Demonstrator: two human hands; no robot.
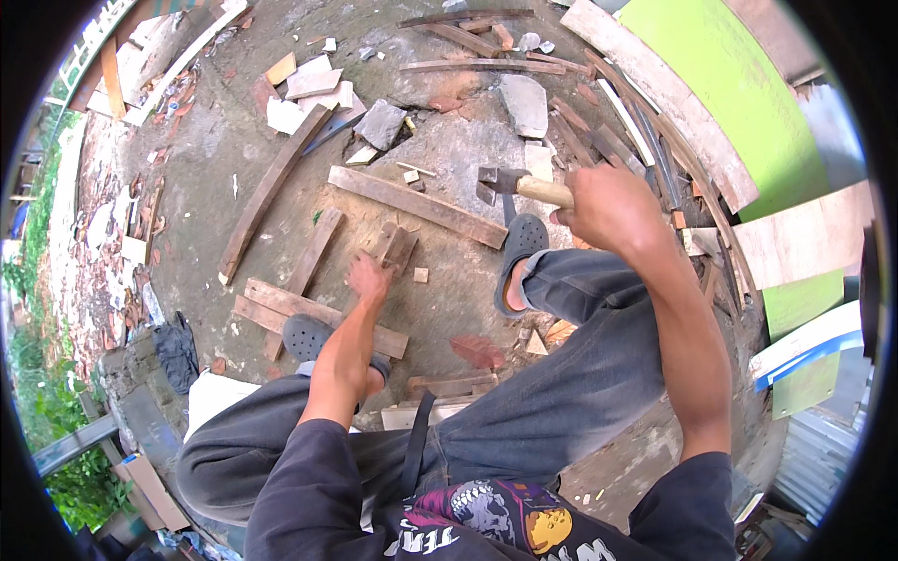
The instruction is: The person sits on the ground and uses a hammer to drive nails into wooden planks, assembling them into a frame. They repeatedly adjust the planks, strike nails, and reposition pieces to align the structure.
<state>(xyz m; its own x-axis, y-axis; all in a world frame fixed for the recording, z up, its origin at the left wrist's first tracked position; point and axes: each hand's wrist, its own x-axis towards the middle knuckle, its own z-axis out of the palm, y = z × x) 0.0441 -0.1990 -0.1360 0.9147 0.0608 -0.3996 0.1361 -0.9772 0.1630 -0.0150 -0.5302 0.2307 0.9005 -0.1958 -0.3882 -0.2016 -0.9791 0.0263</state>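
Observation:
Raised on the right, my right hand (613,208) is closed round the pale wooden handle of a hammer (547,191). Its dark metal head points left, above the ground. My left hand (369,273), lower and further left, grips the near end of a short wooden block (402,249) on the ground; its fingertips are partly hidden. A small wood offcut (421,275) lies just right of the block. Beyond it, a long wooden beam (421,206) slants across the ground. Left of my left hand, a plank (316,251) meets crossed boards (281,301) beside my left shoe.
Another long beam (276,192) lies further left. Broken white tiles (313,84) and grey stone chunks (382,124) are scattered beyond. More timber piles up along the right, beside a green panel (716,93). My feet in grey clogs (526,236) stand either side of the work.

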